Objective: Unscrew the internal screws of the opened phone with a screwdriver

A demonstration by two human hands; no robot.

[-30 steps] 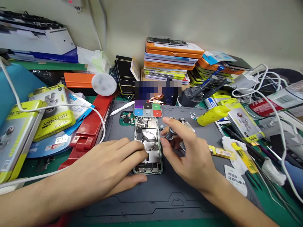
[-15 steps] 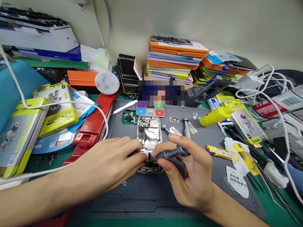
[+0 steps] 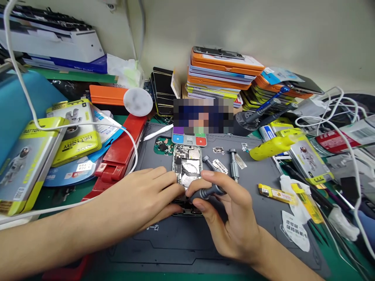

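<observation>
Left hand [image 3: 146, 195]: left of phone, fingers narrow, grip unclear; uneven pressure could skid it.
Phone [image 3: 191, 154]: opened, on mat [image 3: 164, 249].
Screwdriver [image 3: 206, 193]: over phone's lower right; slipping could scratch parts.
Razor blade [image 3: 220, 166]: right of phone; careless reach risks cuts.
Right hand [image 3: 238, 214]: right of phone, fingers pinching screwdriver.

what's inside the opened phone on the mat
The opened phone shows metal plates and small components in its upper part. The left hand and right hand cover much of the lower part, hiding what lies there.
</observation>
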